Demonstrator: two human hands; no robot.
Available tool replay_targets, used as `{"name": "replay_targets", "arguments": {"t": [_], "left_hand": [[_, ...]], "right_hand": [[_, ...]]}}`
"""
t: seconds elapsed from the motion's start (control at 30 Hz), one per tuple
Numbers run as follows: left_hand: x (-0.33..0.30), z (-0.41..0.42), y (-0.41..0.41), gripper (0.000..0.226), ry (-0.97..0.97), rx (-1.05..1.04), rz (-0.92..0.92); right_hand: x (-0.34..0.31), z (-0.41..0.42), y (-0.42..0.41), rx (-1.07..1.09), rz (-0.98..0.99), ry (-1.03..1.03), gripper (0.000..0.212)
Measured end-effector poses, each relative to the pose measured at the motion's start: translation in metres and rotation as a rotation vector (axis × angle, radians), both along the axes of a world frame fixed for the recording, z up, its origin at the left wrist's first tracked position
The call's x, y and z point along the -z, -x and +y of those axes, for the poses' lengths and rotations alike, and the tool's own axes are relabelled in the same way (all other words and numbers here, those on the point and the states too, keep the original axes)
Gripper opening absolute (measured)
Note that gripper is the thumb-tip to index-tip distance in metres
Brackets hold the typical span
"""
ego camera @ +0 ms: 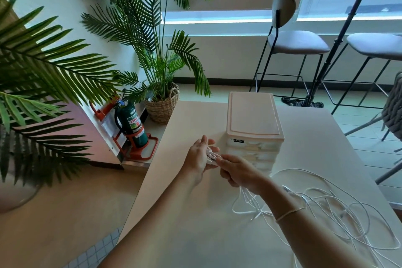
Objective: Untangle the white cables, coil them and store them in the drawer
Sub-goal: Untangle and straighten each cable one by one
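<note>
Table (195, 213) looking smooth and matt, pale beige, like laminate. Drawer unit (254, 119) showing plastic: matt pinkish lid, translucent glossy drawer fronts. Cables (339, 209) looking like smooth white plastic sheathing, slightly shiny. Bracelet (289, 212) appearing thin and pale, material unclear. Extinguisher (132, 124) showing glossy green painted metal, sitting in an orange painted stand (141, 150). Basket (163, 104) showing rough woven wicker. Palm (139, 17) leaves looking waxy, semi-gloss. Stools (298, 42) showing thin matt black metal frames and soft matt grey upholstered seats. Floor (54, 202) looking smooth, faintly reflecting; small tiles (95, 252) at the lower edge.
</note>
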State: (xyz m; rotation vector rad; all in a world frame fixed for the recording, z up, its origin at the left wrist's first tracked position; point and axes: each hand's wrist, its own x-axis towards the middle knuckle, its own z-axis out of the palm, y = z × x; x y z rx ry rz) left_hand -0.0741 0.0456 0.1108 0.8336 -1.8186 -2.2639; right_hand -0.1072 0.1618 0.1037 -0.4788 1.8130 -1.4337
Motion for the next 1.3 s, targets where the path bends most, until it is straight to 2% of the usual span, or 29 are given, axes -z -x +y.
{"name": "replay_targets", "arguments": {"t": [0.23, 0.33, 0.4, 0.53, 0.67, 0.83, 0.93, 1.0, 1.03, 1.07, 1.2, 1.27, 1.3], "left_hand": [[0.006, -0.005, -0.003, 0.040, 0.682, -0.016, -0.131], [0.000, -0.009, -0.003, 0.040, 0.837, -0.037, -0.104], [-0.002, -0.012, -0.004, 0.040, 0.905, -0.051, -0.085], [-0.002, -0.017, -0.005, 0.040, 0.948, -0.048, -0.050], [-0.001, -0.032, -0.010, 0.043, 0.959, -0.070, -0.076], [-0.007, -0.056, -0.015, 0.042, 0.968, -0.144, -0.106], [-0.015, -0.074, -0.018, 0.044, 0.948, -0.254, -0.146], [-0.019, -0.085, -0.021, 0.045, 0.919, -0.325, -0.176], [-0.020, -0.089, -0.021, 0.045, 0.906, -0.346, -0.179], [-0.021, -0.092, -0.022, 0.046, 0.900, -0.349, -0.181], [-0.023, -0.084, -0.021, 0.045, 0.927, -0.257, -0.176], [-0.021, -0.076, -0.019, 0.044, 0.950, -0.202, -0.149], [-0.021, -0.072, -0.018, 0.043, 0.962, -0.174, -0.127]], "right_hand": [[-0.006, -0.007, -0.006, -0.072, 0.187, -0.117, 0.033], [-0.008, -0.007, -0.005, -0.026, 0.309, -0.154, 0.022], [-0.009, -0.005, -0.003, 0.021, 0.306, -0.139, 0.020], [-0.012, 0.006, 0.001, -0.037, 0.272, -0.191, 0.021], [-0.013, 0.031, 0.017, -0.202, 0.306, -0.408, 0.026], [-0.001, 0.083, 0.045, -0.336, 0.333, -0.831, 0.036], [0.016, 0.122, 0.064, -0.231, 0.321, -1.076, 0.044], [0.024, 0.143, 0.070, -0.236, 0.288, -1.254, 0.035], [0.027, 0.148, 0.071, -0.242, 0.290, -1.319, 0.019], [0.030, 0.150, 0.070, -0.215, 0.321, -1.342, 0.015], [0.014, 0.126, 0.052, -0.244, 0.377, -1.292, 0.041], [-0.001, 0.095, 0.041, -0.296, 0.446, -1.160, 0.053], [-0.011, 0.078, 0.033, -0.270, 0.501, -1.012, 0.053]]}}
